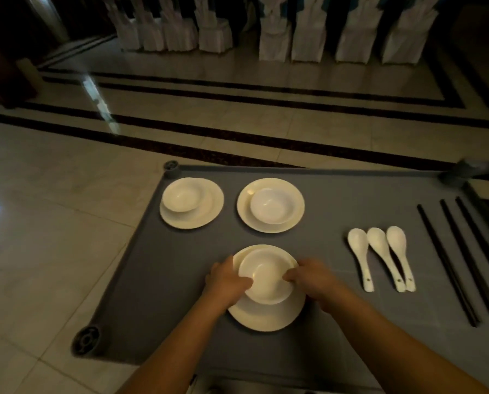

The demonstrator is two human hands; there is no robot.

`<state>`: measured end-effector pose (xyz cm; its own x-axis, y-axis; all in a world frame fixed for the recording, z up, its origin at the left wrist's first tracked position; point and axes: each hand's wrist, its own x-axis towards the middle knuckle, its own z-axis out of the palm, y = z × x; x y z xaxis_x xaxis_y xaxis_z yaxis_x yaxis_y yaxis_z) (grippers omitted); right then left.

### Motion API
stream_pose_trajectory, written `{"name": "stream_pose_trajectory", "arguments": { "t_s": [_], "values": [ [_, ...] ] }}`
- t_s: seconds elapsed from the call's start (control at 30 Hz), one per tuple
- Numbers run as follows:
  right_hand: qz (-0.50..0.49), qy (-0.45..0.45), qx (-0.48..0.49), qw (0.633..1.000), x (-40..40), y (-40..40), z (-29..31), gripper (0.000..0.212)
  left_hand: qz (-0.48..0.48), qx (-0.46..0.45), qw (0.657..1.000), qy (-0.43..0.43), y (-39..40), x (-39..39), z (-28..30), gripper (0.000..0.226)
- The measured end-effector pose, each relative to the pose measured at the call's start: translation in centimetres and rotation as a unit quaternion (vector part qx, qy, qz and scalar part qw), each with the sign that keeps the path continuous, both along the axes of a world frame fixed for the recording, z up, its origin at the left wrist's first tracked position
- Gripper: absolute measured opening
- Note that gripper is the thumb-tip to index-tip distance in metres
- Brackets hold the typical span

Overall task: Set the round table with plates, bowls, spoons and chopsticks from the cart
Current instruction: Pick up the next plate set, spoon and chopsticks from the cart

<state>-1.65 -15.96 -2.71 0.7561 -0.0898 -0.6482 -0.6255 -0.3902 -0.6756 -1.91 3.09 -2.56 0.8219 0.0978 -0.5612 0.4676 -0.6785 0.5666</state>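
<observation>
Grey cart top (186,322) as the surface, w/ three white plate-and-bowl sets on it. Near plate (263,318) at centre front, carrying a bowl (266,275) set toward its far side, mouth up, nothing visible inside. Left hand (227,281) on the bowl's left rim, right hand (311,275) on its right rim, fingers of both curled over the rim & gripping it; cannot tell whether the bowl sits on the plate or is raised off it. Far left plate (206,217) w/ a bowl (182,196) sitting off-centre toward its far-left edge. Far middle plate (246,211) w/ a bowl (273,206) a bit right of centre. Both far bowls upright, look empty. Right of the plates, well apart from them: three white spoons (379,257) side by side, scoops at the far end, handles toward the person, long axes running near-to-far w/ a slight lean to the right; the two right ones touching at the handle ends. Further right, black chopsticks (459,263) in three groups, long axes also near-to-far, slanting right toward the near edge, close to the cart's right rim. Round corner sockets at front left (85,339) and far left (171,167) of the cart. Around it: pale tiled floor (53,223) w/ dark border stripes; row of white-covered chairs (280,38) far back. Nothing between hands & bowl.
</observation>
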Motion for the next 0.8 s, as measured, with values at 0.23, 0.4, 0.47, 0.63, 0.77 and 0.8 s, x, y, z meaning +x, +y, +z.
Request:
{"name": "stream_pose_trajectory", "arguments": {
  "t_s": [0.23, 0.4, 0.47, 0.63, 0.77, 0.8],
  "values": [
    [-0.024, -0.013, 0.003, 1.0, -0.8, -7.9, -0.4, 0.044, 0.018, -0.068, 0.997, -0.027, -7.5, -0.6, -0.6, 0.067],
    [-0.031, -0.012, 0.016, 0.999, -1.0, -8.3, -0.8, 0.041, 0.093, -0.177, 0.979, -0.05, -7.7, -1.4, -1.1, 0.05],
    [-0.033, -0.015, 0.011, 0.999, -1.0, -8.0, -0.8, 0.041, 0.102, -0.203, 0.973, -0.047, -7.4, -1.6, -1.3, 0.059],
    [-0.036, -0.016, 0.006, 0.999, -1.1, -8.2, -0.7, 0.042, 0.105, -0.214, 0.97, -0.039, -7.4, -0.9, -1.7, 0.07],
    [-0.039, -0.049, 0.044, 0.997, -1.8, -9.0, -0.8, 0.044, 0.101, -0.183, 0.977, -0.042, -7.3, -0.8, -2.5, 0.079],
    [-0.026, -0.061, 0.03, 0.997, -2.0, -9.4, -0.7, 0.04, 0.1, -0.18, 0.978, -0.043, -7.2, -0.8, -2.7, 0.081]
  ]
}}
